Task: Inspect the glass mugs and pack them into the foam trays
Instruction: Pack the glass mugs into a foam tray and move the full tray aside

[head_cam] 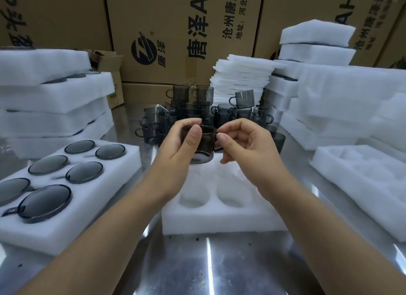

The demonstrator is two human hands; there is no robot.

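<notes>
L hand (182, 145) grip clamped round smoky cylindrical glass mug (203, 145). R hand (243, 141) curled beside it, contact unclear. White foam tray (219, 222) on shiny steel surface (193, 270).

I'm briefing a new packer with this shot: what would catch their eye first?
In the centre, the left hand and right hand hold a smoky glass mug above an empty foam tray. Behind it stands a pile of loose mugs; at left, a filled tray holds six more.
</notes>
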